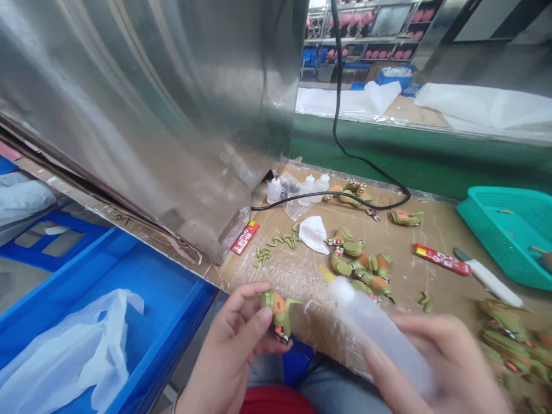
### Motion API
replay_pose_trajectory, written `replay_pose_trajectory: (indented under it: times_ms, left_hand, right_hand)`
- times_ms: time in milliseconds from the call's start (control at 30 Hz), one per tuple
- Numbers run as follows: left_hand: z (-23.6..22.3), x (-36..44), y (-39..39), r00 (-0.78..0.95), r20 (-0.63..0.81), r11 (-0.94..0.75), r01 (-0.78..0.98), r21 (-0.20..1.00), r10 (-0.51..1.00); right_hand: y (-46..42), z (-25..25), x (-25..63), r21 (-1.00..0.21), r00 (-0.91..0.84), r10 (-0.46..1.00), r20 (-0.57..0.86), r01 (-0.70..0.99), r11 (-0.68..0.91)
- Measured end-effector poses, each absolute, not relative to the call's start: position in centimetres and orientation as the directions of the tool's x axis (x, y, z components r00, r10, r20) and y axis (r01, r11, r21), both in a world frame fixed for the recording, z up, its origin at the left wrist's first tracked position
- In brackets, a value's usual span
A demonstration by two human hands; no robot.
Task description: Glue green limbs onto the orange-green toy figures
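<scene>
Left of your left hand (230, 351): blue bin (144, 256) with white plastic (107, 328) inside. A piece let slip on that side could end up in its folds, in my judgement.

Left hand: thumb and fingers closed on one green-and-orange figure (280, 310), held up near the front edge of the worktop (405, 238). Grip is at one end only; a loose pinch could let it turn or drop towards your lap.

Beyond that hand: small green pieces (287, 240), loose. A sleeve or knuckle brushing them could scatter them.

Between your hands, farther out: figure cluster (362, 264), just beyond the bottle tip. A drip or knock there could mark or shift several. Contents not readable.

Right hand (444, 356): wrapped round a translucent squeeze bottle (388, 339), blurred, tip towards the cluster. Squeezing too hard, or before the tip is steady, could put liquid on your left fingers.

Beyond and right of that hand: white-handled knife (494, 282), touching or nearly touching a red packet (442, 260). Reaching across without looking could catch the blade.
</scene>
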State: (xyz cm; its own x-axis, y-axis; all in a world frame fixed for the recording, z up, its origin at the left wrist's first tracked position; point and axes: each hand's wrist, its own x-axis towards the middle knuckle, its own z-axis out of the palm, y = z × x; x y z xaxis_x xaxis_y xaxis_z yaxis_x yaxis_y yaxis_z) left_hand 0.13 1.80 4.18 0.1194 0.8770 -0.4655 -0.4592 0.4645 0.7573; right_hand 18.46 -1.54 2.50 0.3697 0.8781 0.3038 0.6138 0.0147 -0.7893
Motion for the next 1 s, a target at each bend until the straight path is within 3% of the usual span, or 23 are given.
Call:
replay_pose_trajectory:
  times_ms: [100, 233, 367, 467, 533, 600, 833, 1000]
  left_hand:
    - [4.1, -0.1, 2.0, 0.051, -0.47, 0.439, -0.46, 0.772, 0.881]
    - [3.7, -0.8, 2.1, 0.021, -0.468, 0.419, -0.483, 0.769, 0.884]
    - [3.2, -2.3, 2.4, -0.046, -0.458, 0.381, -0.486, 0.787, 0.888]
    - [2.9, -3.2, 2.9, -0.099, -0.416, 0.324, -0.477, 0.817, 0.904]
    - [2.8, -3.6, 3.2, -0.131, -0.39, 0.287, -0.476, 0.831, 0.912]
    - [2.9, -3.8, 3.3, -0.151, -0.38, 0.269, -0.479, 0.836, 0.913]
    - [3.4, -3.9, 3.0, -0.142, -0.408, 0.303, -0.466, 0.831, 0.902]
    - [2.8, -3.7, 2.8, -0.081, -0.444, 0.356, -0.479, 0.803, 0.892]
  right_hand:
    - [2.4, 1.4, 18.8, -0.788, 0.25, 0.939, 0.237, 0.615, 0.035]
    - [5.5, -0.6, 18.9, -0.676, 0.186, 0.954, 0.236, 0.736, 0.024]
    - [4.5, 0.5, 17.9, -0.561, 0.278, 0.811, 0.514, 0.824, 0.074]
    - [3.8, 1.6, 15.6, -0.433, 0.125, 0.75, 0.65, 0.872, 0.23]
    - [4.6, 1.1, 13.6, -0.375, -0.117, 0.827, 0.549, 0.85, 0.369]
    - [6.1, -0.2, 11.7, -0.355, -0.224, 0.886, 0.407, 0.855, 0.379]
    - [9.6, -1.5, 8.8, -0.165, -0.183, 0.973, 0.139, 0.965, 0.205]
    - [8.4, -0.7, 10.6, -0.219, -0.215, 0.968, 0.129, 0.946, 0.239]
